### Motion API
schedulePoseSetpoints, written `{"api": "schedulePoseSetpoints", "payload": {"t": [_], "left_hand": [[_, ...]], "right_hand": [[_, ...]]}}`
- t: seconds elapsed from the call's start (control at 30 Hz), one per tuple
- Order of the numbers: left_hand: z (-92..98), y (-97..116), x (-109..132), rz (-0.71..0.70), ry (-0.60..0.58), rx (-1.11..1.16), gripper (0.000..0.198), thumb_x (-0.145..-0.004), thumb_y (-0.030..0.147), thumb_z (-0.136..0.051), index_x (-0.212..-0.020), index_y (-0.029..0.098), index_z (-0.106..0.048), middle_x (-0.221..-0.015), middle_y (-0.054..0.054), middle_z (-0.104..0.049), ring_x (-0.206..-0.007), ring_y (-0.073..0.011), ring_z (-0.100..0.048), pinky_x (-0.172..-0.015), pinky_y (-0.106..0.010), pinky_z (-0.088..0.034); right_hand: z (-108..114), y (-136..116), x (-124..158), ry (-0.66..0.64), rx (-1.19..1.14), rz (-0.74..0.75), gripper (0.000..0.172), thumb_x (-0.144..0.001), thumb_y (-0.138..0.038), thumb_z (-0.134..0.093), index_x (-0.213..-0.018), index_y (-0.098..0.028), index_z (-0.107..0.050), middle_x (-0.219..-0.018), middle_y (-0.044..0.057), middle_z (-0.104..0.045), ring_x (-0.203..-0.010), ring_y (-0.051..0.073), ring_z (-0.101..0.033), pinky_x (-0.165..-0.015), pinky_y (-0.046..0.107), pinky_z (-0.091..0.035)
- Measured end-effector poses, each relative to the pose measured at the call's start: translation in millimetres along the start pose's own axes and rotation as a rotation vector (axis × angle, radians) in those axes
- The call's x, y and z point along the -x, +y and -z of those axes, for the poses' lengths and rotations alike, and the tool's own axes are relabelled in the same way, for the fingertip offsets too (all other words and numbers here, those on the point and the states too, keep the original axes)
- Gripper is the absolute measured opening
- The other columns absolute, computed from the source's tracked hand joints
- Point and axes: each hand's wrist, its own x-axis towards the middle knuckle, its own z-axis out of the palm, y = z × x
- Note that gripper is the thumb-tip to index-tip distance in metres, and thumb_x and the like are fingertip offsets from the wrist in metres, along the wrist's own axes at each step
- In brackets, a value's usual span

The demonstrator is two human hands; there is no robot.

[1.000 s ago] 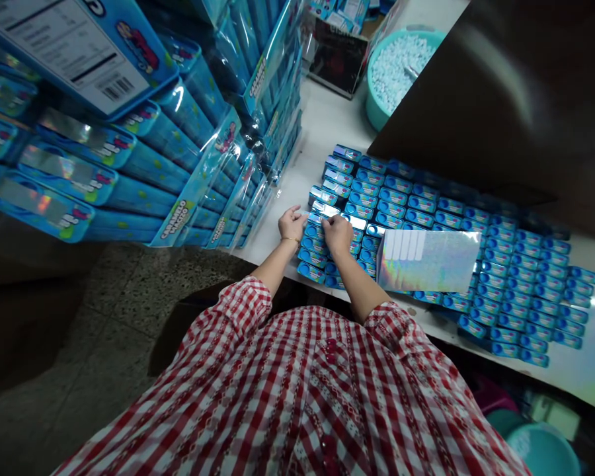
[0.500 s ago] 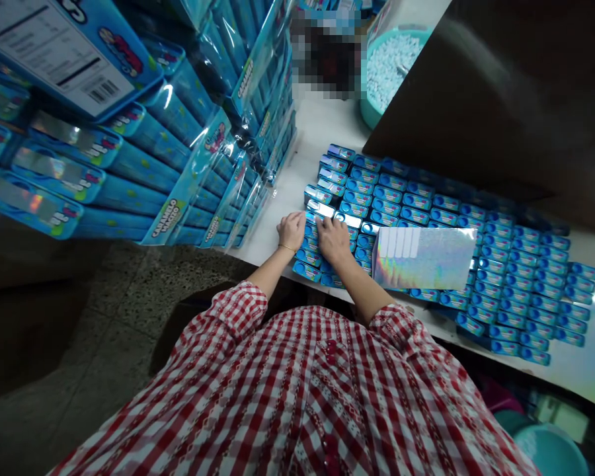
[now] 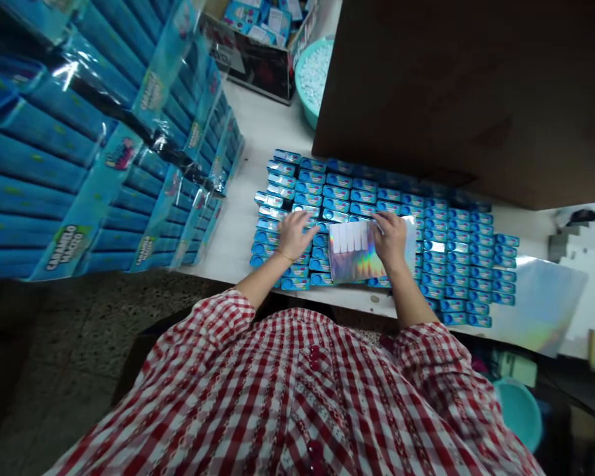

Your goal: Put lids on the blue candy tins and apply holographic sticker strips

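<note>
A person in a red-and-white gingham shirt [image 3: 297,396] stands at a white desk [image 3: 258,125], hands now spread apart over rows of small blue boxes [image 3: 361,208] packed side by side. Moments earlier both hands worked close together at the left end of the rows, with a holographic foil sheet [image 3: 352,261] lying off to their right. That sheet now sits between them, on the near edge of the rows. The right hand [image 3: 391,241] lies on its right side, fingers together, their tips at the far edge; whether they grip the foil, the view cannot tell. The left hand [image 3: 293,235], a thin bracelet [image 3: 285,255] at the wrist, rests on the boxes just left of the sheet, fingers slightly apart and clamped on nothing. Plastic-wrapped blue packs [image 3: 119,198] are stacked along the left. At the far end stand a teal basin of pale candies [image 3: 312,76] and a cardboard carton [image 3: 248,46]. A second foil sheet [image 3: 540,304] lies at right.
</note>
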Motion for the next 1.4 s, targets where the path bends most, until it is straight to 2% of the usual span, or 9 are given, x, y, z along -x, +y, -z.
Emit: {"api": "schedulePoseSetpoints", "payload": {"t": [0.1,0.2,0.43,0.67,0.83,0.93,1.03,1.23,1.4], "left_hand": [[-36.9,41.7,-14.4,-0.038,-0.237,-0.058,0.04,-0.08,0.04,-0.06,-0.114,0.019,-0.061,-0.119,-0.01,-0.062,-0.112,-0.0262,-0.052,-0.094,-0.039,-0.038],[-60.7,57.0,-26.1,0.088,-0.346,-0.061,0.022,-0.083,0.029,-0.056,-0.098,0.017,-0.066,-0.101,-0.01,-0.067,-0.096,-0.0229,-0.059,-0.083,-0.033,-0.042],[-75.4,54.4,-23.5,0.133,-0.161,0.096,0.008,-0.081,0.025,-0.058,-0.081,0.019,-0.064,-0.086,-0.008,-0.067,-0.084,-0.0212,-0.06,-0.074,-0.029,-0.042],[-78.8,47.1,-24.4,0.101,-0.119,0.138,0.012,-0.082,0.02,-0.054,-0.085,0.016,-0.065,-0.094,-0.01,-0.066,-0.092,-0.0225,-0.058,-0.085,-0.033,-0.043],[-52.0,55.2,-11.1,0.095,-0.003,0.489,0.026,-0.083,0.027,-0.055,-0.104,0.015,-0.064,-0.113,-0.011,-0.063,-0.111,-0.0233,-0.053,-0.099,-0.038,-0.038],[-27.8,58.5,6.4,0.185,-0.135,0.88,0.036,-0.09,0.039,-0.043,-0.106,0.014,-0.064,-0.102,-0.011,-0.067,-0.097,-0.0186,-0.06,-0.089,-0.034,-0.045],[-8.8,50.0,21.8,0.314,-0.179,1.066,0.035,-0.077,0.038,-0.064,-0.103,0.014,-0.064,-0.09,-0.006,-0.068,-0.083,-0.0145,-0.062,-0.08,-0.029,-0.048],[25.8,-4.0,42.8,0.484,0.058,1.051,0.028,-0.066,0.023,-0.069,-0.092,0.014,-0.065,-0.077,-0.001,-0.064,-0.073,-0.0101,-0.058,-0.075,-0.026,-0.048],[58.7,-65.3,52.8,0.526,0.201,0.89,0.028,-0.066,0.018,-0.065,-0.094,0.013,-0.064,-0.073,0.0,-0.062,-0.067,-0.0094,-0.057,-0.07,-0.024,-0.048]], "right_hand": [[-6.0,33.6,-5.0,-0.149,0.098,0.083,0.031,-0.089,-0.028,-0.046,-0.111,-0.021,-0.066,-0.115,0.01,-0.061,-0.099,0.026,-0.049,-0.082,0.038,-0.038],[-17.1,43.3,-3.0,-0.294,0.14,0.196,0.031,-0.092,-0.026,-0.042,-0.109,-0.02,-0.067,-0.113,0.01,-0.062,-0.094,0.024,-0.049,-0.079,0.036,-0.037],[-13.5,44.8,25.6,-0.412,0.066,0.236,0.032,-0.09,-0.015,-0.039,-0.108,-0.017,-0.065,-0.117,0.012,-0.06,-0.094,0.023,-0.049,-0.081,0.035,-0.036],[56.7,11.0,34.2,-0.186,-0.509,-0.039,0.015,-0.083,-0.029,-0.053,-0.078,-0.02,-0.064,-0.084,0.006,-0.063,-0.083,0.018,-0.055,-0.075,0.032,-0.043],[86.2,-24.1,22.6,-0.131,-0.972,-0.398,0.014,-0.072,-0.033,-0.065,-0.069,-0.02,-0.063,-0.068,-0.001,-0.059,-0.063,0.012,-0.052,-0.059,0.026,-0.04],[74.7,-48.2,15.2,-0.144,-1.132,-0.535,0.017,-0.067,-0.035,-0.068,-0.068,-0.019,-0.063,-0.06,-0.002,-0.057,-0.054,0.009,-0.048,-0.053,0.024,-0.037],[53.4,-76.0,12.4,-0.146,-1.259,-0.658,0.021,-0.061,-0.037,-0.071,-0.067,-0.018,-0.063,-0.057,-0.003,-0.057,-0.052,0.008,-0.047,-0.05,0.022,-0.036],[-5.4,-145.3,18.4,-0.131,-1.361,-0.851,0.027,-0.053,-0.038,-0.076,-0.067,-0.017,-0.065,-0.058,-0.003,-0.059,-0.054,0.009,-0.05,-0.05,0.022,-0.035],[-55.5,-211.7,18.6,-0.034,-1.227,-0.773,0.023,-0.062,-0.039,-0.067,-0.068,-0.016,-0.066,-0.067,0.0,-0.065,-0.068,0.014,-0.056,-0.068,0.028,-0.044]]}}
